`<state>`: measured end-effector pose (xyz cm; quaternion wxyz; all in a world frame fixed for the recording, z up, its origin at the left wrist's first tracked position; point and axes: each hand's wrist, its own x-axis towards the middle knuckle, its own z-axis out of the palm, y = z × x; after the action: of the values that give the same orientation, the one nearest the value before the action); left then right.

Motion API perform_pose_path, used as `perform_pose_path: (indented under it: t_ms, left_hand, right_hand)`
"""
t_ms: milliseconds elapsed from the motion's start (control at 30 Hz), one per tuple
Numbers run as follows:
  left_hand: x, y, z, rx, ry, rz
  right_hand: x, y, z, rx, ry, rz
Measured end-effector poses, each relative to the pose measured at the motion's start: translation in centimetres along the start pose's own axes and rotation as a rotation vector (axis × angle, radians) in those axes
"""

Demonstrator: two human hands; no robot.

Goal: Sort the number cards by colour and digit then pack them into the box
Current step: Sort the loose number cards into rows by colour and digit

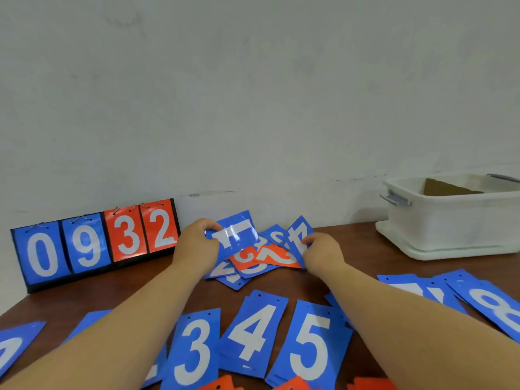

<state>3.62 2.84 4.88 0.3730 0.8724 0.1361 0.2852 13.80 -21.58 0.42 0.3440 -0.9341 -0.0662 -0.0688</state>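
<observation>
Where the two hands meet, far middle of table (351, 249): loose pile of number cards (247, 270), blue and orange mixed and overlapping, between scoreboard and box.
Left hand (197, 243): fingers curled round the left edge of a glossy blue card (239, 233), which is lifted and tilted off the pile; glare on it, digit unclear.
Right hand (320, 251): thumb and fingers pinch the edge of a blue 4 card (299, 235), which is tipped up at the pile's right side, digit upside down.
Orange cards (277, 257): at least two in the pile, face up, partly under the held blue ones.
Sorted blue stacks, near side: 3 stack (194, 353), 4 stack (253, 333), 5 stack (309, 344), side by side.
Right side: blue 8 stack (495, 305), fanned; another blue stack just beside it, digit half hidden.
Bottom edge: orange card tops (292, 384), digits out of view.
Box (450, 232): white plastic with grey handles, far right, well apart from the pile; brown sheet (444, 188) leaning inside.
Scoreboard (95, 243): against the wall at left, reads 0 9 in blue, 3 2 in orange.
</observation>
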Motion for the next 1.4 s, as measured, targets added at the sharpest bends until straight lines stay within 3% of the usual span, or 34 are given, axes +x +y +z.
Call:
perform_pose_path:
  t_ms: [167, 300, 433, 600, 800, 933, 1033, 1167, 1300, 1400]
  left_hand:
    - [-5.7, 2.6, -6.6, -0.206, 0.01, 0.061]
    - [-13.7, 5.1, -11.9, -0.478, -0.09, -0.001]
    - [-22.6, 6.8, -15.0, -0.587, -0.144, -0.02]
    - [-30.4, 7.2, -16.2, -0.526, -0.187, -0.008]
    - [-32.9, 6.8, -17.4, -0.185, -0.098, 0.151]
    - [-32.8, 6.7, -18.1, -0.127, -0.335, 0.149]
    - [-33.1, 6.7, -17.8, -0.165, -0.476, 0.082]
    - [-33.1, 5.5, -16.2, -0.338, -0.272, -0.005]
    - [-32.9, 3.5, -14.3, -0.551, 0.015, -0.115]
    - [-32.7, 1.8, -13.6, -0.598, 0.087, -0.158]
  right_hand:
    - [-5.5, -3.7, -5.4, 0.441, 0.126, -0.082]
    - [-14.8, -5.4, -9.6, 0.56, 0.065, -0.221]
    - [-24.3, -4.6, -10.9, 0.718, 0.072, -0.279]
    - [-32.1, -3.6, -10.3, 0.657, 0.082, -0.33]
    - [-36.6, -4.3, -10.5, 0.399, -0.181, -0.452]
    - [-37.5, -5.4, -10.2, 0.48, -0.295, -0.454]
    - [-37.5, -5.8, -9.1, 0.616, -0.271, -0.432]
    - [-37.1, -5.3, -7.5, 0.696, -0.148, -0.383]
    - [-37.7, -4.8, -6.1, 0.654, -0.365, -0.356]
    - [-37.6, -5.2, -4.2, 0.65, -0.354, -0.338]
